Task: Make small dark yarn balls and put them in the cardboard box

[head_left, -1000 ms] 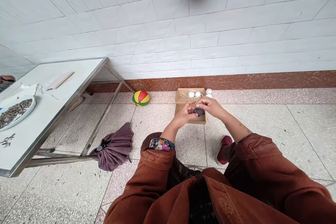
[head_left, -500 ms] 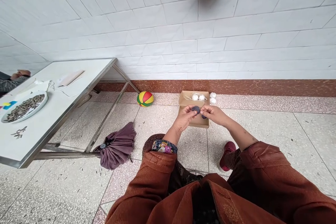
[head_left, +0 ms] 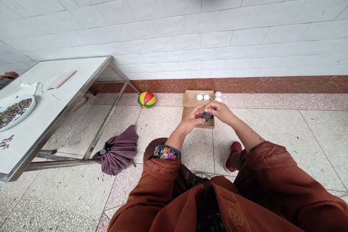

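A small dark purple-grey ball of yarn [head_left: 206,116] is gripped by my left hand [head_left: 193,117], its thumb along the near side. My right hand [head_left: 220,111] is closed in a pinch just above and beside the ball; whatever its fingertips hold is too small to make out. Both hands are over an open cardboard box [head_left: 187,98] on the floor by the wall. Two white balls of yarn [head_left: 203,96] lie in the far part of the box with loose pale strands. More white balls [head_left: 218,96] rest just right of it.
A striped ball [head_left: 146,100] sits left of the box. On the left stands a metal-framed table [head_left: 70,79] with a plate [head_left: 34,107] of seed-like pieces; a person's hand [head_left: 10,75] shows behind it. A folded purple umbrella [head_left: 119,150] leans at the table's lower bar.
My right hand has moved from beside the yarn ball to above it, and the ball has turned in my left fingers. The view has shifted slightly right and down.
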Demonstrator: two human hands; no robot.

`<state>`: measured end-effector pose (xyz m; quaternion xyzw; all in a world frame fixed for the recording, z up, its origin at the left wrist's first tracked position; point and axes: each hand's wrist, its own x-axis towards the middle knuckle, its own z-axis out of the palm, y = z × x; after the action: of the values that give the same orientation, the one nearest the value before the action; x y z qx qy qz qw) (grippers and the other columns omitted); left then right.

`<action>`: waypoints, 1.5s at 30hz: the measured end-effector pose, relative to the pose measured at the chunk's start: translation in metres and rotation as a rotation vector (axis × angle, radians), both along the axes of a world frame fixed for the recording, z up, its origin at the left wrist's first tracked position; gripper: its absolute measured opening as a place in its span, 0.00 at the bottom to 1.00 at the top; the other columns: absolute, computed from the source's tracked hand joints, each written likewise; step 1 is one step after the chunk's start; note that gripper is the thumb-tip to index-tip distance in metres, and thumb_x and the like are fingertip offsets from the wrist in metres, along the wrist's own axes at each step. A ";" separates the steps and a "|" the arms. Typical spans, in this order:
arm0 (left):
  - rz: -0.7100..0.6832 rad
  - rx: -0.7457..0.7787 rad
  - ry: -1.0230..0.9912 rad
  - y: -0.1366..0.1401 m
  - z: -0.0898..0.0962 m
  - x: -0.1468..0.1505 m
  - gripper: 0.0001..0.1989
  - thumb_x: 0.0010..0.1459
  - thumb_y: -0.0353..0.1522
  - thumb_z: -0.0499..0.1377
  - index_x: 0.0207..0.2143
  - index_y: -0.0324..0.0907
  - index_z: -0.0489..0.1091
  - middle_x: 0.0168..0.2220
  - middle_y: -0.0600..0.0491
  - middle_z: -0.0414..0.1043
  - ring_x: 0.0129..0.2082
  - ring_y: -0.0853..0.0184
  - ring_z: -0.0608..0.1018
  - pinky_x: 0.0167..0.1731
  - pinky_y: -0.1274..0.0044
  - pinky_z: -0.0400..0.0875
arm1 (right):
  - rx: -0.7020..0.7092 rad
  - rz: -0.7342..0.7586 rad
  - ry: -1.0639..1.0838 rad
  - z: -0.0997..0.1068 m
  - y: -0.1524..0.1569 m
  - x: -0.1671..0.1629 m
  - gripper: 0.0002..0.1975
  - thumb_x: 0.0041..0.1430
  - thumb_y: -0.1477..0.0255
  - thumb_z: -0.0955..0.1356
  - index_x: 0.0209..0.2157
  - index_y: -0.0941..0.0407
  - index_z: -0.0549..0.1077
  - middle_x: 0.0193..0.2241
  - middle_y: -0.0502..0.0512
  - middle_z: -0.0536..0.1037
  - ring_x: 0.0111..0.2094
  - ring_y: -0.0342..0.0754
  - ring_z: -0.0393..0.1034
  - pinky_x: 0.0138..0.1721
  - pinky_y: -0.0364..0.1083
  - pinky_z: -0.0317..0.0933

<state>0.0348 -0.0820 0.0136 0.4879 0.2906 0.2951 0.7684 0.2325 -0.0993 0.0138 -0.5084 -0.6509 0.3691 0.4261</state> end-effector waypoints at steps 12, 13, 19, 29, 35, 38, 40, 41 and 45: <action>0.276 -0.146 -0.108 0.011 -0.003 -0.004 0.21 0.46 0.35 0.73 0.41 0.40 0.72 0.40 0.52 0.76 0.36 0.69 0.78 0.42 0.73 0.71 | -0.069 0.044 -0.083 0.004 -0.007 -0.012 0.08 0.61 0.64 0.66 0.34 0.54 0.73 0.25 0.49 0.71 0.26 0.45 0.61 0.30 0.45 0.56; 0.293 -0.119 -0.062 0.012 -0.005 -0.004 0.21 0.46 0.36 0.72 0.42 0.40 0.72 0.40 0.52 0.76 0.35 0.70 0.78 0.40 0.74 0.70 | -0.079 0.065 -0.086 0.004 -0.007 -0.013 0.08 0.61 0.64 0.66 0.34 0.54 0.73 0.25 0.49 0.71 0.26 0.45 0.60 0.30 0.45 0.56; 0.329 0.083 0.160 0.014 -0.012 -0.006 0.22 0.48 0.38 0.70 0.44 0.40 0.71 0.40 0.51 0.76 0.36 0.68 0.75 0.38 0.75 0.69 | -0.136 0.021 -0.176 0.000 -0.004 -0.009 0.11 0.59 0.65 0.68 0.41 0.54 0.71 0.23 0.45 0.67 0.25 0.45 0.61 0.30 0.45 0.55; 0.323 0.230 0.236 0.015 -0.018 -0.001 0.18 0.47 0.34 0.69 0.42 0.40 0.74 0.39 0.52 0.75 0.37 0.68 0.74 0.43 0.74 0.68 | 0.019 0.105 -0.186 0.000 -0.004 -0.008 0.06 0.62 0.68 0.67 0.36 0.53 0.77 0.33 0.53 0.78 0.33 0.48 0.70 0.36 0.47 0.61; 0.051 0.163 0.198 0.005 -0.008 0.001 0.18 0.50 0.34 0.68 0.44 0.40 0.72 0.40 0.52 0.75 0.37 0.69 0.74 0.43 0.73 0.66 | 0.104 0.046 -0.121 0.000 0.002 -0.003 0.06 0.63 0.66 0.70 0.33 0.52 0.78 0.31 0.53 0.76 0.34 0.49 0.70 0.38 0.49 0.63; -0.006 0.099 0.133 0.003 -0.002 -0.002 0.25 0.50 0.32 0.69 0.50 0.42 0.70 0.40 0.52 0.74 0.40 0.68 0.74 0.43 0.73 0.66 | 0.119 0.005 -0.085 -0.001 0.005 -0.001 0.07 0.62 0.65 0.71 0.32 0.52 0.78 0.31 0.52 0.75 0.34 0.48 0.69 0.38 0.49 0.62; -0.034 0.049 0.090 0.002 0.000 -0.003 0.29 0.50 0.32 0.69 0.55 0.45 0.68 0.41 0.52 0.74 0.39 0.68 0.74 0.40 0.75 0.66 | 0.109 -0.010 -0.065 -0.002 0.007 -0.001 0.08 0.61 0.64 0.71 0.31 0.53 0.77 0.30 0.52 0.75 0.33 0.48 0.68 0.38 0.48 0.61; -0.041 0.020 0.058 0.002 0.001 -0.003 0.31 0.50 0.32 0.69 0.57 0.47 0.67 0.42 0.52 0.74 0.39 0.68 0.74 0.38 0.75 0.66 | 0.094 -0.016 -0.059 -0.003 0.008 -0.001 0.08 0.62 0.64 0.71 0.31 0.53 0.77 0.29 0.51 0.74 0.33 0.48 0.67 0.37 0.48 0.61; 0.006 -0.067 -0.078 0.002 0.001 -0.002 0.29 0.50 0.32 0.70 0.55 0.47 0.71 0.50 0.50 0.73 0.40 0.69 0.76 0.41 0.74 0.69 | 0.010 -0.046 -0.093 -0.006 0.008 -0.003 0.09 0.63 0.67 0.67 0.30 0.54 0.73 0.27 0.50 0.73 0.30 0.47 0.65 0.34 0.47 0.59</action>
<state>0.0325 -0.0795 0.0147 0.4490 0.2716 0.3065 0.7941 0.2294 -0.0909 0.0074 -0.5378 -0.6598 0.3320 0.4065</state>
